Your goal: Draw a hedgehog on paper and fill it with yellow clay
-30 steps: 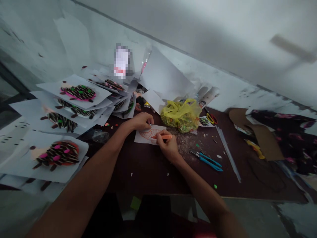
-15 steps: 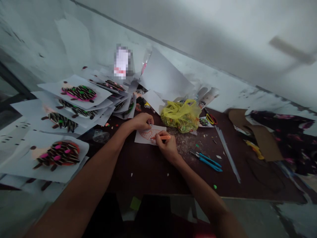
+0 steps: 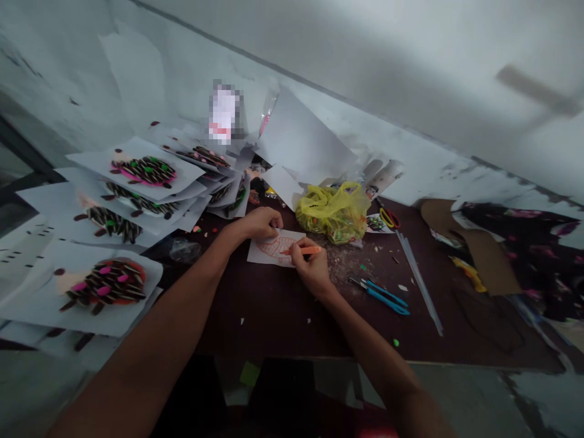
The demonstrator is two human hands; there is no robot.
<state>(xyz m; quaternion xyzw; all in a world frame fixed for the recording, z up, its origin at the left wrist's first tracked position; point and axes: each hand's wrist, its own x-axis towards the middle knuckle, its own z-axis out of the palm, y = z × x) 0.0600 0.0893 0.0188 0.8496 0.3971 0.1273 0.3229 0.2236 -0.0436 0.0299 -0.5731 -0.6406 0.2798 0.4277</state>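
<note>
A small sheet of white paper (image 3: pixel 259 252) lies on the dark brown table (image 3: pixel 269 316), with a rounded, orange-lined drawing (image 3: pixel 272 244) on it. My right hand (image 3: pixel 311 267) is closed around an orange marker (image 3: pixel 310 250), whose tip points left onto the drawing. At the sheet's upper left, my left hand (image 3: pixel 263 222) is curled with the thumb at the paper's edge; its other fingertips are partly hidden. Just beyond my right hand sits a yellow plastic bag (image 3: pixel 332 213) with small colourful bits inside.
Piled sheets with hedgehog pictures (image 3: pixel 109 283) fill the left side. Blue thread snips (image 3: pixel 385 297), clear sticks (image 3: pixel 420 286) and scissors (image 3: pixel 389 218) lie to the right, near brown cardboard (image 3: pixel 483 261) and dark floral cloth (image 3: pixel 511 243). A large white sheet (image 3: pixel 305 134) leans on the wall.
My right hand and the orange marker have shifted slightly right across the drawing, baring more of its lines. My left hand stays at the paper's upper left.
</note>
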